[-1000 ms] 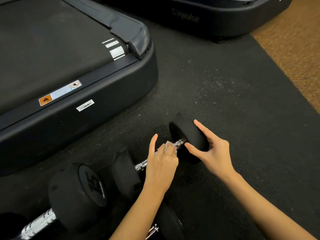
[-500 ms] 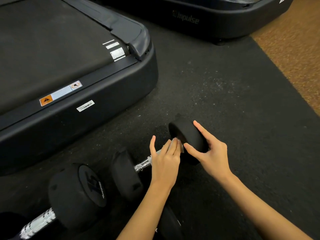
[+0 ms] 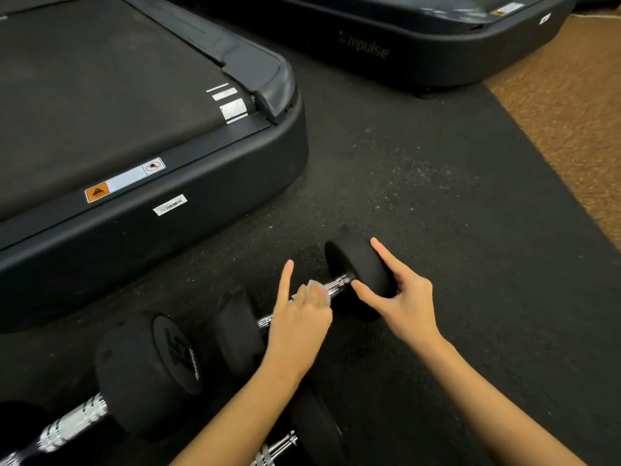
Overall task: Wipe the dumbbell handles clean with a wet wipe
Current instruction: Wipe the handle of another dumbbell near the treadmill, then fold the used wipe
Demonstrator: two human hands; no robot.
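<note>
A small black dumbbell (image 3: 359,264) lies on the floor mat, its chrome handle (image 3: 337,284) running down-left to its other head (image 3: 237,334). My left hand (image 3: 299,327) is wrapped over the middle of the handle, pressing a pale wet wipe (image 3: 316,288) against it, with the index finger sticking up. My right hand (image 3: 403,302) rests on the far head, thumb and fingers spread around its rim. A bigger dumbbell marked 15 (image 3: 151,371) lies at the lower left. A third dumbbell (image 3: 316,428) is partly hidden under my left forearm.
A black treadmill deck (image 3: 134,146) fills the upper left, close to the dumbbells. A second treadmill base (image 3: 386,45) stands at the top. Black rubber matting (image 3: 437,196) covers the floor, bordered by brown carpet (image 3: 571,112) at the right.
My left hand slid with the wipe up the handle to the far head, then back down toward the middle. My right hand stayed on the far head.
</note>
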